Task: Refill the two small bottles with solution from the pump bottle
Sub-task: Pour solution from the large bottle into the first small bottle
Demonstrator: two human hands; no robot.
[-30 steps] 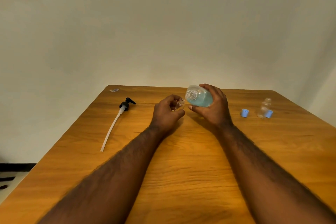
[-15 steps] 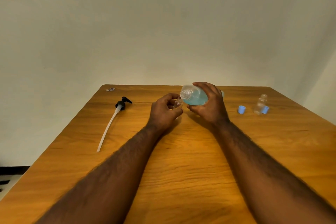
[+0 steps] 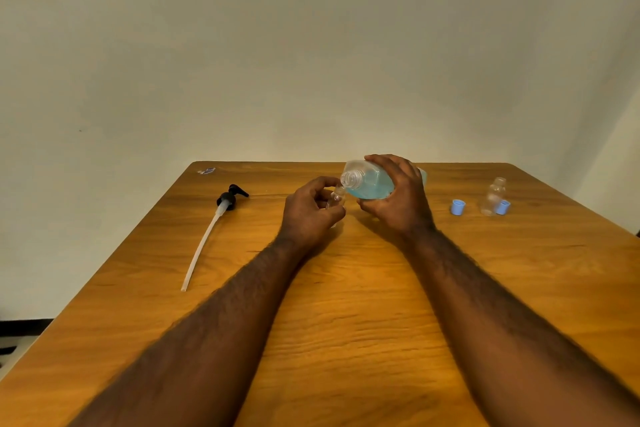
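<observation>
The pump bottle [image 3: 367, 184] is gripped by the curled fingers of the right hand [image 3: 398, 199], its open neck tipped at a small bottle [image 3: 337, 197] pinched by the left hand [image 3: 308, 213]. The second small bottle [image 3: 493, 196] is seen well right of both.

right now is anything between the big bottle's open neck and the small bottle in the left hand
Nothing visible does. The right hand tilts the pump bottle, its open neck right beside the small bottle the left hand holds; the pump head lies off to the left.
</observation>
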